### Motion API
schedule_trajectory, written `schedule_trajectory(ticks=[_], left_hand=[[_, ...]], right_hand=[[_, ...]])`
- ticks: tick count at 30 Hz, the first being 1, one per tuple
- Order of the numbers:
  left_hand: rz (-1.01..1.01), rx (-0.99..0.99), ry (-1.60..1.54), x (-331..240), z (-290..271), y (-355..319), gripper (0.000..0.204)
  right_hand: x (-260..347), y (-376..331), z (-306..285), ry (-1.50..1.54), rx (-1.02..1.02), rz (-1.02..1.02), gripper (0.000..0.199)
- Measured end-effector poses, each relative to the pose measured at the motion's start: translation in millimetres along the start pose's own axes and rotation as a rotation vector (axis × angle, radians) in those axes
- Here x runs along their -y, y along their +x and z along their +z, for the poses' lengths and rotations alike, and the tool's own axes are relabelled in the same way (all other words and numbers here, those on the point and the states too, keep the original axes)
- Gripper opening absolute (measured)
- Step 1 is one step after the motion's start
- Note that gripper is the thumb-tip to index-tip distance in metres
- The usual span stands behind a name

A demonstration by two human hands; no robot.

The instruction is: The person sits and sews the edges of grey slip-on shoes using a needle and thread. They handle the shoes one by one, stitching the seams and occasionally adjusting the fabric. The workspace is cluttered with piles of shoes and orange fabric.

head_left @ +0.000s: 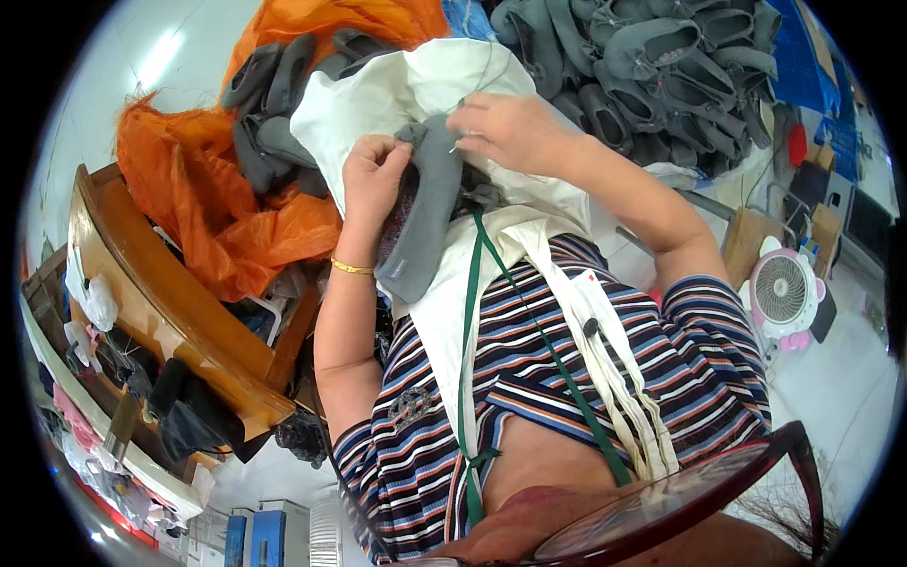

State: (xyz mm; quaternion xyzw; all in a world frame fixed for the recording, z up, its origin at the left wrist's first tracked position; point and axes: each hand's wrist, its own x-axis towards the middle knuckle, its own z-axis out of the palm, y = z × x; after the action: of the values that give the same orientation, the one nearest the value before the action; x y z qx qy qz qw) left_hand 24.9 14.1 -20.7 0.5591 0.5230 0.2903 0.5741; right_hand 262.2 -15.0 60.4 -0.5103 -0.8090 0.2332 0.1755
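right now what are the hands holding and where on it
The left hand grips a grey felt shoe by its upper end. The right hand pinches something thin, apparently a needle, at the shoe's top edge.

Bright, even daylight — heavy fisheye bending, dark corners

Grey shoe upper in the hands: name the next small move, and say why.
Probably draw the right hand up and away to pull the stitch tight. Its fingertips pinch what looks like a needle at the top edge of the grey shoe upper, while the left hand grips that upper against the white cloth on the lap.
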Motion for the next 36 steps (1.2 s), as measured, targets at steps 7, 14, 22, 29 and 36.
schedule_trajectory(ticks=[7, 14, 22, 29, 36], left_hand=[[-0.008, 0.052, 0.027, -1.3, -0.3, 5.6, 0.009], [-0.115, 0.060, -0.042, -10.1, 1.2, 1.0, 0.018], [-0.162, 0.056, -0.090, -5.7, -0.2, 0.1, 0.017], [-0.173, 0.067, -0.120, -13.6, 0.8, -2.5, 0.014], [-0.190, 0.090, -0.244, -12.8, -3.5, -6.0, 0.008]], right_hand=[[24.7, -21.6, 20.9, 0.047, 0.463, 0.145, 0.041], [43.2, -22.7, 36.3, -0.187, 0.738, 0.079, 0.040], [31.5, -45.4, 16.8, -0.031, 0.478, 0.089, 0.031], [51.8, -23.6, 34.2, -0.080, 0.713, 0.213, 0.045], [45.5, -24.2, 25.7, -0.050, 0.771, 0.244, 0.051]])
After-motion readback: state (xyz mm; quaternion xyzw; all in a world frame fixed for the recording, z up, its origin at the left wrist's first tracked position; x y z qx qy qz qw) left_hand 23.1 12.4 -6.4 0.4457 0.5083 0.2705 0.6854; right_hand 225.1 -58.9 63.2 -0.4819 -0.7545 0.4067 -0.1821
